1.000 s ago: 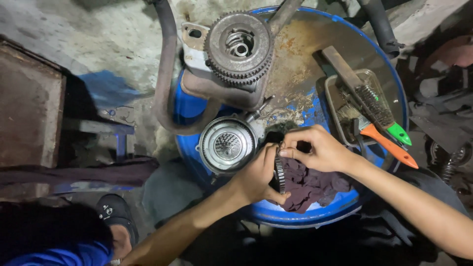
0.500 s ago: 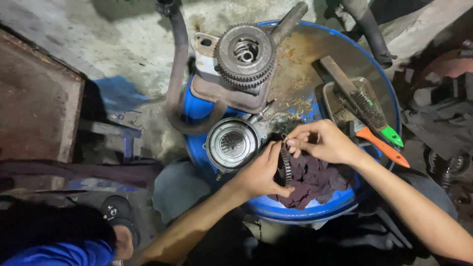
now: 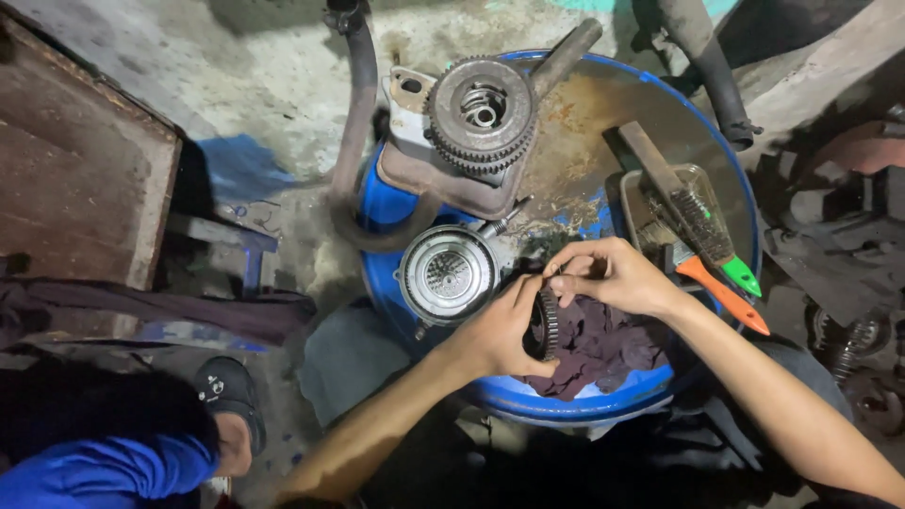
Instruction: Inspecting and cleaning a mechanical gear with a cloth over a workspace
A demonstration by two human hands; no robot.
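I see my left hand (image 3: 500,330) clamped on a toothed gear (image 3: 546,323), held edge-up over the dark rag (image 3: 603,349) on the blue drum (image 3: 566,401). My right hand (image 3: 613,275) pinches its top rim, probably steadying it.

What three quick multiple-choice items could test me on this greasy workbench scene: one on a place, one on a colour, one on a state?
1. Where does the dark cloth lie?
A. On the blue drum
B. On the floor
C. On the rusty metal plate

2. What colour is the brush handle beside the right hand?
A. Yellow
B. Orange
C. White

3. How is the toothed gear held?
A. Lying untouched
B. Hanging from a hook
C. Gripped by the left hand

Answers: 1 A, the cloth rests on the drum top; 2 B, the handle is orange; 3 C, left fingers wrap the gear.
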